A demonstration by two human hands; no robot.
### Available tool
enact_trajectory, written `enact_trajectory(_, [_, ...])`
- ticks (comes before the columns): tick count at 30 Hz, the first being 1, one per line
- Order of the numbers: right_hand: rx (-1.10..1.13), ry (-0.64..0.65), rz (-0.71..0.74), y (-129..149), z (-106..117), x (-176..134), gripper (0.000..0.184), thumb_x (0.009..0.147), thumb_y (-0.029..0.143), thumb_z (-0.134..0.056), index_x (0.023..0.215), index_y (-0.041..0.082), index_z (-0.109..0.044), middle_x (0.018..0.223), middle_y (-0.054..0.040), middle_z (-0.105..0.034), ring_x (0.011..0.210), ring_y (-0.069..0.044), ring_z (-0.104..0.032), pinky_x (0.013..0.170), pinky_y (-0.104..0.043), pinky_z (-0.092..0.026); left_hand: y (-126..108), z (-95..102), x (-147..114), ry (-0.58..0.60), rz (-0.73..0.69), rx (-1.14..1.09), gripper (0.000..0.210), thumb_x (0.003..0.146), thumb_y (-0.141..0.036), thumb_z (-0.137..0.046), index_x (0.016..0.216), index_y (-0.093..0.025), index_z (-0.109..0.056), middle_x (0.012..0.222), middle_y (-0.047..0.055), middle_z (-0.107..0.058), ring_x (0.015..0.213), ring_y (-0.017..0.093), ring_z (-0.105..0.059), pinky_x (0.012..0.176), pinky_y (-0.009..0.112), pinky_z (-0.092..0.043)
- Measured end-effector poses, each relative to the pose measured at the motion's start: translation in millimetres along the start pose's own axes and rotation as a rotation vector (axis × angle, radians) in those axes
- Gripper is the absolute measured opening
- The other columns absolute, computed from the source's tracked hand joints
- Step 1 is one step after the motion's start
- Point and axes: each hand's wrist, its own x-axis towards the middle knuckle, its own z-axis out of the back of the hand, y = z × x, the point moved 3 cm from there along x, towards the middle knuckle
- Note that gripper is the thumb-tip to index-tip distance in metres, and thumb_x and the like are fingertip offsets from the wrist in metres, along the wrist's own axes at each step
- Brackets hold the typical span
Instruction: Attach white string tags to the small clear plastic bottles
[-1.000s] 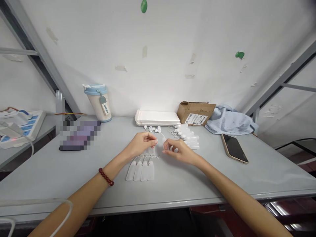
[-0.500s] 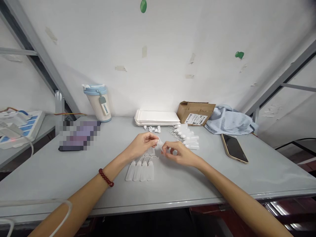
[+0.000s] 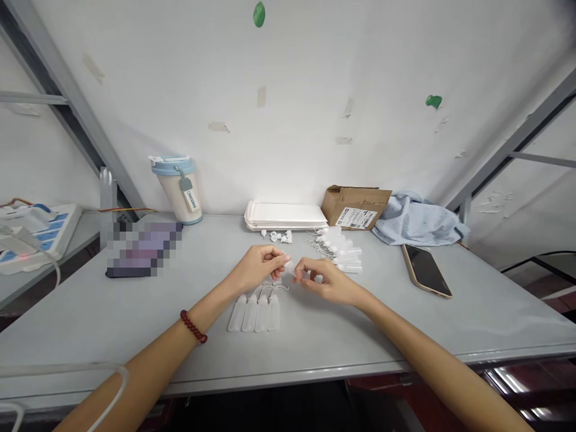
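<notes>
Between my hands is a small translucent plastic bottle (image 3: 290, 268), partly covered by fingers. My left hand (image 3: 262, 264) pinches one end of it between thumb and fingers. The fingertips of my right hand (image 3: 321, 279) close on its other end. Just below my left hand, several similar squeeze bottles (image 3: 255, 313) lie side by side with thin white strings at their necks. More of these bottles (image 3: 342, 249) lie in a row beyond my right hand. Small white caps (image 3: 281, 237) sit behind my hands, near the wall.
White trays (image 3: 287, 216) are stacked against the wall beside a cardboard box (image 3: 357, 207) and a light blue cloth (image 3: 414, 222). A phone (image 3: 427, 270) lies at right. A tumbler (image 3: 179, 189) and a blurred purple item (image 3: 146, 249) are at left, with a power strip (image 3: 40, 234) beyond.
My left hand has lowered slightly over the bottle, covering more of it and of the things below. My right hand stays nearly in place. The view has shifted a little.
</notes>
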Motion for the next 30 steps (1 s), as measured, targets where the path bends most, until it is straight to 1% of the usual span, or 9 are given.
enact_trajectory(4, [0.059,-0.015,-0.024,0,1,0,0.007,0.083,0.015,-0.045,0.079,0.018,-0.051,0.081,-0.0006,-0.062,0.07,-0.011,-0.052,0.06,-0.022,-0.038,-1,-0.6,-1,-0.007,0.011,-0.011,0.025,0.074,-0.039,-0.061,0.071,-0.014,-0.06,0.062,0.0,-0.06,0.054,0.011,-0.056,0.056,0.025,-0.047])
enact_trajectory(6, [0.128,-0.015,-0.055,-2,1,1,0.005,0.084,0.018,-0.046,0.08,0.018,-0.05,0.082,-0.0014,-0.062,0.071,-0.011,-0.053,0.061,-0.023,-0.038,-2,-0.4,-1,-0.017,-0.001,-0.014,0.024,0.074,-0.038,-0.062,0.073,-0.014,-0.061,0.062,0.0,-0.061,0.055,0.012,-0.057,0.057,0.025,-0.047])
enact_trajectory(8, [0.227,-0.006,-0.098,-6,0,1,0.004,0.084,0.02,-0.047,0.081,0.018,-0.049,0.083,-0.0018,-0.062,0.066,-0.011,-0.051,0.059,-0.023,-0.038,-3,-0.2,-1,-0.017,-0.018,-0.016,0.023,0.074,-0.036,-0.063,0.075,-0.014,-0.061,0.064,0.001,-0.062,0.058,0.012,-0.058,0.059,0.026,-0.048])
enact_trajectory(12, [0.462,0.025,-0.155,-12,-4,2,0.01,0.085,0.027,-0.05,0.082,0.019,-0.046,0.082,-0.0024,-0.062,0.061,-0.01,-0.049,0.055,-0.023,-0.037,-3,-0.1,-1,-0.005,-0.033,-0.024,0.021,0.073,-0.033,-0.064,0.08,-0.013,-0.062,0.07,0.002,-0.063,0.063,0.013,-0.059,0.064,0.027,-0.048])
enact_trajectory(15, [0.571,0.042,-0.168,-14,-4,3,0.014,0.085,0.031,-0.053,0.082,0.019,-0.045,0.079,-0.0022,-0.062,0.059,-0.01,-0.049,0.054,-0.024,-0.037,-5,0.0,-2,-0.004,-0.041,-0.034,0.019,0.072,-0.03,-0.065,0.08,-0.013,-0.063,0.072,0.001,-0.063,0.065,0.012,-0.058,0.065,0.027,-0.047])
enact_trajectory(19, [0.63,0.053,-0.175,-15,-3,3,0.015,0.084,0.032,-0.055,0.082,0.02,-0.046,0.078,-0.0021,-0.063,0.058,-0.01,-0.05,0.054,-0.024,-0.036,-5,0.5,-2,0.027,-0.043,-0.064,0.018,0.072,-0.029,-0.066,0.08,-0.013,-0.064,0.072,0.001,-0.062,0.066,0.012,-0.056,0.067,0.027,-0.045])
enact_trajectory(21, [0.654,0.054,-0.18,-16,-3,3,0.015,0.084,0.032,-0.055,0.083,0.02,-0.045,0.078,-0.0017,-0.063,0.056,-0.01,-0.049,0.054,-0.024,-0.036,-4,1.1,-1,0.039,-0.036,-0.084,0.018,0.07,-0.028,-0.067,0.08,-0.013,-0.064,0.075,0.002,-0.062,0.07,0.013,-0.057,0.069,0.028,-0.045])
enact_trajectory(24, [0.679,0.057,-0.191,-15,-2,3,0.016,0.083,0.031,-0.055,0.083,0.021,-0.044,0.077,-0.0008,-0.063,0.054,-0.009,-0.048,0.054,-0.024,-0.035,-4,1.7,-1,0.047,-0.039,-0.105,0.017,0.068,-0.026,-0.069,0.079,-0.014,-0.063,0.078,0.003,-0.063,0.076,0.015,-0.058,0.073,0.029,-0.044])
enact_trajectory(30, [0.685,0.046,-0.193,-14,0,4,0.017,0.085,0.032,-0.053,0.084,0.021,-0.04,0.072,0.001,-0.061,0.052,-0.009,-0.046,0.053,-0.024,-0.033,-4,-1.2,-2,0.044,-0.04,-0.115,0.019,0.068,-0.025,-0.069,0.082,-0.014,-0.062,0.08,0.003,-0.062,0.08,0.015,-0.058,0.075,0.029,-0.044])
